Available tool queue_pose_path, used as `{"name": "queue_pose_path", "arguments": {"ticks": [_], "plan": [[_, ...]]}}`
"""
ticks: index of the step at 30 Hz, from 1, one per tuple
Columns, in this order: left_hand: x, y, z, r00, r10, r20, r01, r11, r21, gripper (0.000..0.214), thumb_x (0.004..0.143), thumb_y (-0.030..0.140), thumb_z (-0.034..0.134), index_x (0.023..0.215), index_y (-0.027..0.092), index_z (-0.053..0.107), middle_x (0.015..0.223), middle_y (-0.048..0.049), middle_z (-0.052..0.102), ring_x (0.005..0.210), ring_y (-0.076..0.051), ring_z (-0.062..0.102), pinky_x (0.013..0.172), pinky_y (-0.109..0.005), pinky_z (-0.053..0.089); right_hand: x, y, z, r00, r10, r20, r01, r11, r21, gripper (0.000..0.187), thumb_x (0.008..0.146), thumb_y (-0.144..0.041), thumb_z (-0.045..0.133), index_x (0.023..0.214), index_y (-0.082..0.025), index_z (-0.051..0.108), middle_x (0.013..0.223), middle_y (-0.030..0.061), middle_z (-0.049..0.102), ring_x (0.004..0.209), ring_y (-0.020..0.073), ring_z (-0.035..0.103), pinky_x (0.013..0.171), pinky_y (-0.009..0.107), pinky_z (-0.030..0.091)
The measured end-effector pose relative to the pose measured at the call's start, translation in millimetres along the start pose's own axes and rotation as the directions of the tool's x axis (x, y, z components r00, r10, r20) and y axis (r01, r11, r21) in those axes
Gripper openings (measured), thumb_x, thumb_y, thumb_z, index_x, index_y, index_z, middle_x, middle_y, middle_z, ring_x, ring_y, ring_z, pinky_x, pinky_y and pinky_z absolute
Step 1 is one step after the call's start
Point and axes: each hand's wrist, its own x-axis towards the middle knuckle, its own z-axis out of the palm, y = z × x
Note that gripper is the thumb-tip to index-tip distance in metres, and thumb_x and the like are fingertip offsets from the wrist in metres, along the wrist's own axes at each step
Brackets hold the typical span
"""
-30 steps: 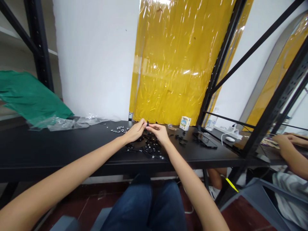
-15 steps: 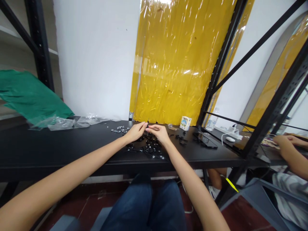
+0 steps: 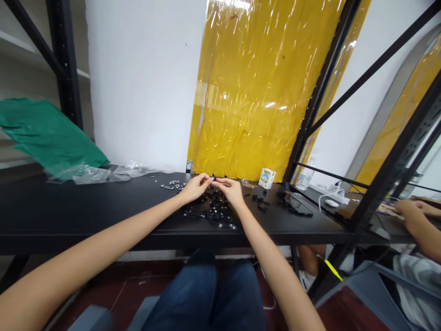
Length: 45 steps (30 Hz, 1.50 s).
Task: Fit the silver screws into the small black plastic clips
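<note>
My left hand [image 3: 195,187] and my right hand [image 3: 229,190] meet fingertip to fingertip above the black table [image 3: 86,216]. Both pinch a tiny black part [image 3: 214,178] between them. Below and between the hands lies a pile of small black parts [image 3: 215,212]. A scatter of small silver screws [image 3: 172,185] lies just left of my left hand.
Clear plastic bags [image 3: 103,173] and a green sheet [image 3: 44,133] sit at the table's left. A small white carton [image 3: 267,178], a phone [image 3: 296,206], a water bottle [image 3: 306,175] and a power strip [image 3: 327,193] lie to the right. Another person's hand [image 3: 411,209] works at far right.
My fingertips have come together again on the small part and risen slightly. The camera has shifted a little, so the scene sits further right.
</note>
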Motion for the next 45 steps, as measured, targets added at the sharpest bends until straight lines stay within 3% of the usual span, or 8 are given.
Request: {"name": "queue_pose_path", "arguments": {"ticks": [6,15,20,30,38,45], "plan": [[-1.6,0.4,-3.3,0.998,0.031,0.048,-0.031,1.0,-0.001,0.029,0.088,0.046,0.039,0.086,0.019,0.051,0.07,0.0027,0.053,0.062,-0.013,0.049,0.061,-0.025,0.041,-1.3,-1.3,0.0,0.999,0.0,0.038,-0.001,1.0,0.016,0.039,0.056,-0.038,0.078,0.086,-0.015,0.073,0.086,0.0073,0.074,0.083,0.0238,0.069,0.085,0.037,0.053],[-5.3,14.3,-9.5,0.993,0.065,0.099,-0.089,0.96,0.267,0.026,0.093,0.039,0.027,0.085,0.021,0.042,0.076,-0.0019,0.053,0.073,-0.019,0.054,0.067,-0.031,0.04,-4.8,-7.0,2.1,0.993,0.025,0.115,-0.026,1.0,0.007,0.033,0.055,-0.034,0.079,0.082,-0.016,0.073,0.085,0.0062,0.074,0.083,0.0247,0.07,0.086,0.039,0.052],[-5.7,12.6,-8.0,0.975,0.181,0.129,-0.22,0.87,0.442,0.025,0.095,0.033,0.024,0.085,0.02,0.042,0.078,-0.0045,0.051,0.074,-0.02,0.054,0.069,-0.032,0.041,-4.4,-5.1,2.4,0.992,0.025,0.126,-0.028,0.999,0.028,0.034,0.054,-0.034,0.079,0.082,-0.015,0.073,0.085,0.0064,0.074,0.085,0.0251,0.069,0.087,0.039,0.052],[-5.3,14.6,-4.8,0.971,0.217,0.099,-0.229,0.731,0.643,0.028,0.096,0.027,0.025,0.084,0.016,0.047,0.072,-0.0075,0.058,0.069,-0.021,0.057,0.064,-0.031,0.04,-4.7,-7.5,4.2,0.99,0.033,0.137,-0.04,0.998,0.055,0.035,0.05,-0.034,0.081,0.078,-0.015,0.072,0.082,0.0057,0.075,0.083,0.0256,0.069,0.087,0.04,0.052],[-2.9,14.7,-7.4,0.993,0.12,-0.004,-0.102,0.862,0.497,0.043,0.097,0.036,0.021,0.074,0.019,0.052,0.062,-0.0026,0.057,0.062,-0.018,0.057,0.063,-0.028,0.037,-2.6,-6.4,4.0,0.996,0.014,0.091,-0.017,0.999,0.039,0.033,0.054,-0.032,0.08,0.081,-0.015,0.072,0.084,0.0063,0.074,0.084,0.0244,0.069,0.088,0.039,0.052],[-3.3,13.2,-6.1,0.974,0.227,-0.005,-0.212,0.918,0.335,0.022,0.095,0.036,0.033,0.096,0.019,0.048,0.086,-0.0031,0.059,0.084,-0.019,0.056,0.078,-0.032,0.039,-1.8,-5.6,2.7,1.0,-0.003,0.028,0.002,0.999,0.043,0.033,0.054,-0.034,0.08,0.081,-0.015,0.072,0.084,0.0065,0.074,0.084,0.0244,0.069,0.085,0.037,0.053]]}}
